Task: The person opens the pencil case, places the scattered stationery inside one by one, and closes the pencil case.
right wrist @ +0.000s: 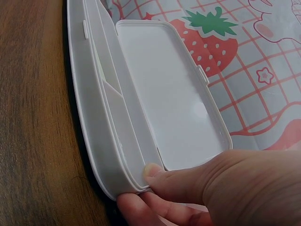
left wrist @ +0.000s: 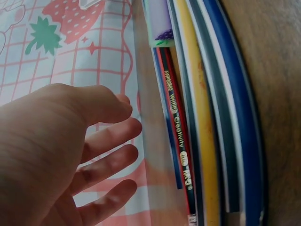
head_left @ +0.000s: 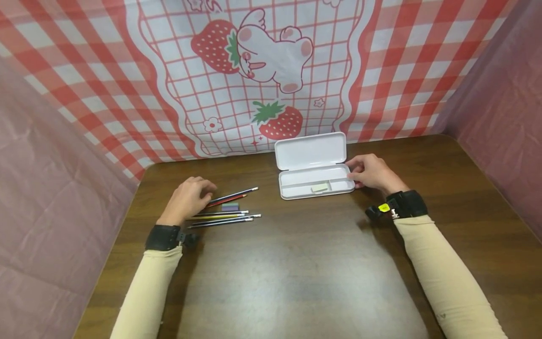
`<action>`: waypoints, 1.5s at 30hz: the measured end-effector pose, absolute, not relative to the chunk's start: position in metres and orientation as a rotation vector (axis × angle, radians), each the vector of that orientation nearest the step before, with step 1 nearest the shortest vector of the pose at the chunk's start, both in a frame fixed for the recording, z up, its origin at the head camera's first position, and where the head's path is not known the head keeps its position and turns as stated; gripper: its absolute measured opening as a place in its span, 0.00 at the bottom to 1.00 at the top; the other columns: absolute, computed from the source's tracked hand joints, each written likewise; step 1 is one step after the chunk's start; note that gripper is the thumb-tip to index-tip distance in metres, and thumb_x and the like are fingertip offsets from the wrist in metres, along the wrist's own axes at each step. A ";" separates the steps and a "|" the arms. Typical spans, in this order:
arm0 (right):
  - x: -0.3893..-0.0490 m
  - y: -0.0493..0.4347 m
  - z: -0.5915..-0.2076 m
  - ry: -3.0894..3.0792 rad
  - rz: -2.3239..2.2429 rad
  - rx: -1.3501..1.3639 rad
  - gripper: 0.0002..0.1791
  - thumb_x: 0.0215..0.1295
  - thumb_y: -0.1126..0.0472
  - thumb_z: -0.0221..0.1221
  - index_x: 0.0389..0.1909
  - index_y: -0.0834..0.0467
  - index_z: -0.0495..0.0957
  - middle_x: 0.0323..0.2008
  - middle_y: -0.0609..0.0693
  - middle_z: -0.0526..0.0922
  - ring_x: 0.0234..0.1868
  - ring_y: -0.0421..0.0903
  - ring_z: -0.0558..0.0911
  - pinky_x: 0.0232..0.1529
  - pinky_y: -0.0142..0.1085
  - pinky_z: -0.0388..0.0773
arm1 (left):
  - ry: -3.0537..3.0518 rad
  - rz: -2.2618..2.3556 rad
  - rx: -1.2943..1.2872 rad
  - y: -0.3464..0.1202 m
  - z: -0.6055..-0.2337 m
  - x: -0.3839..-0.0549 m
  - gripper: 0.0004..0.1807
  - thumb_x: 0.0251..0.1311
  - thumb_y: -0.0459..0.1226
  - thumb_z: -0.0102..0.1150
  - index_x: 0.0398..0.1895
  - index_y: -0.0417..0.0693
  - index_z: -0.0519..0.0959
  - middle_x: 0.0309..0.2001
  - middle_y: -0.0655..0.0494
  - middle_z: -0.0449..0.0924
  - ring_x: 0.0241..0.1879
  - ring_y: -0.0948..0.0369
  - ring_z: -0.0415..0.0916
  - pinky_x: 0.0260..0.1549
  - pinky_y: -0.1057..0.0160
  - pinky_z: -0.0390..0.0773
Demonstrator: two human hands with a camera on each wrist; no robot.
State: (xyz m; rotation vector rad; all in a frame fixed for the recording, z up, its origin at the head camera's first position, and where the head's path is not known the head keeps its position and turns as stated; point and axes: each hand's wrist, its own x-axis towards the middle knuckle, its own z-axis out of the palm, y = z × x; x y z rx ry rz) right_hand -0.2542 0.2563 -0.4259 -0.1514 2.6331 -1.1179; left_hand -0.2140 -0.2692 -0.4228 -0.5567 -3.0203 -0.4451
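A white pencil case (head_left: 316,181) stands with its lid (head_left: 311,150) raised at the back of the table. A pale eraser (head_left: 319,187) lies in its front compartment. My right hand (head_left: 372,173) grips the case's right end; in the right wrist view the thumb (right wrist: 155,172) presses the rim and fingers curl beneath. My left hand (head_left: 188,200) is over the left ends of several pencils (head_left: 224,220), fingers loosely bent. In the left wrist view nothing shows between those fingers. A red and black pencil (left wrist: 175,113) and a purple and green eraser (head_left: 230,206) lie among them.
Behind the wooden table (head_left: 271,273) hangs a red and white checked cloth (head_left: 402,61) with strawberry prints, close behind the case's lid. Pink cloths (head_left: 499,108) hang at both sides. The pencils lie left of the case, roughly parallel.
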 end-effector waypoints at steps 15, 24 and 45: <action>-0.255 0.256 -0.427 2.626 -1.141 -0.128 0.26 0.78 0.66 0.68 0.72 0.71 0.79 0.44 0.65 0.87 0.33 0.44 0.85 0.33 0.29 0.86 | -3.069 -0.572 -0.552 -0.298 -0.456 -0.239 0.11 0.64 0.32 0.77 0.48 0.48 0.93 0.47 0.47 0.92 0.51 0.48 0.88 0.56 0.42 0.85; -0.255 0.255 -0.426 2.635 -1.125 -0.146 0.26 0.78 0.65 0.69 0.72 0.71 0.79 0.44 0.66 0.87 0.33 0.44 0.85 0.33 0.28 0.86 | -3.035 -0.479 -0.605 -0.327 -0.500 -0.264 0.11 0.60 0.36 0.83 0.44 0.57 0.93 0.42 0.59 0.91 0.45 0.58 0.87 0.50 0.48 0.86; -0.254 0.255 -0.425 2.638 -1.109 -0.139 0.26 0.78 0.65 0.68 0.72 0.71 0.79 0.44 0.65 0.87 0.33 0.44 0.85 0.33 0.28 0.86 | -3.096 -0.589 -0.522 -0.325 -0.506 -0.264 0.09 0.67 0.32 0.76 0.43 0.57 0.94 0.38 0.57 0.91 0.41 0.58 0.86 0.44 0.52 0.84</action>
